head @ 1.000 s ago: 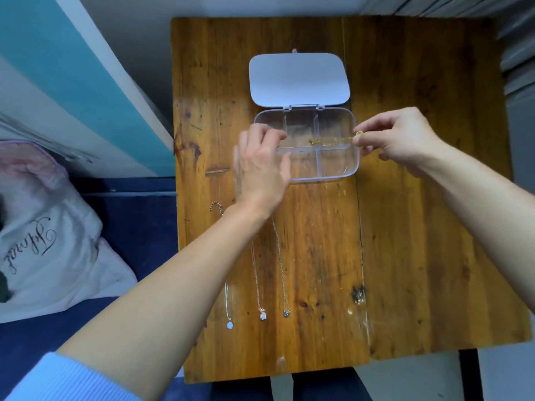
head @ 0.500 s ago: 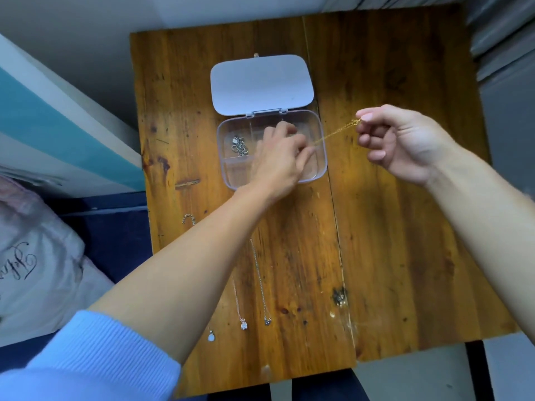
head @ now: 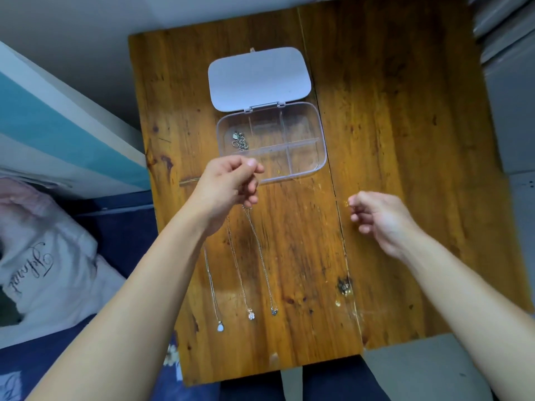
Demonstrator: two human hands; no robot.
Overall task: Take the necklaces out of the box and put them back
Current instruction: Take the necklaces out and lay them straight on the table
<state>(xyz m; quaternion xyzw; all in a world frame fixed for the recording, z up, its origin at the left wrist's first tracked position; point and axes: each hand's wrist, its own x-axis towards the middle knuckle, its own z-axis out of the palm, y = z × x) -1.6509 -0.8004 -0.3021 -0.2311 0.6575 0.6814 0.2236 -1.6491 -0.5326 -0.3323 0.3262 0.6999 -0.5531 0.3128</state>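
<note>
A clear compartment box [head: 318, 157] lies on the wooden table [head: 405, 125] with its white lid [head: 259, 78] folded back. Its far-left compartment holds a silver necklace [head: 239, 140]. My left hand [head: 228, 186] pinches one end of a thin gold necklace [head: 346, 202] just in front of the box. My right hand [head: 379, 218] pinches the other end, lower and to the right. The chain between them is faint. Three necklaces lie straight on the table below my left hand, with pendants at the near end: left [head: 220, 327], middle [head: 251, 315], right [head: 274, 311].
A white pillow [head: 43, 256] with script lettering and dark blue bedding [head: 121, 227] sit left of the table. A teal and white panel [head: 43, 117] stands at the far left. The table's near edge is close to my body.
Both hands have come toward me, out of the box, with the gold necklace stretched between them. My left hand left the box's compartments; my right hand dropped lower.
</note>
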